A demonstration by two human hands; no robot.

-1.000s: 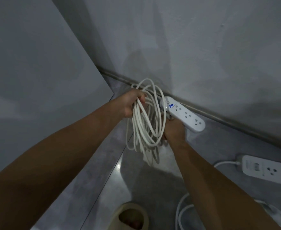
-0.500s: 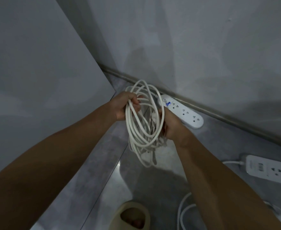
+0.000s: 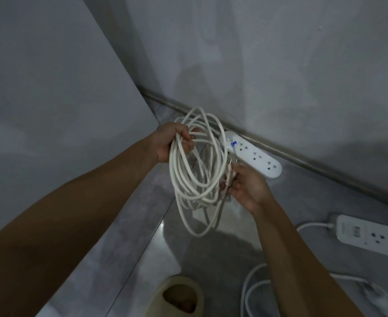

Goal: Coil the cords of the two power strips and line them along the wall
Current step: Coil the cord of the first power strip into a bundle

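Observation:
A white power strip (image 3: 254, 156) lies on the floor against the wall's base. Its white cord (image 3: 195, 170) is gathered in several loops that hang in the air. My left hand (image 3: 173, 140) grips the top of the loops. My right hand (image 3: 245, 186) pinches the cord's plug end at the right side of the coil, blurred by motion. A second white power strip (image 3: 371, 234) lies on the floor at the right, its loose cord (image 3: 252, 291) trailing toward the bottom edge.
A grey panel (image 3: 62, 99) leans or stands at the left, meeting the wall (image 3: 280, 65) in a corner. A metal strip (image 3: 325, 170) runs along the wall's foot. A beige slipper (image 3: 181, 296) on a foot is at the bottom centre of the grey floor.
My right hand has moved off the first power strip, which now lies by the wall, down to the coil's right side. The left hand keeps its grip on the loops.

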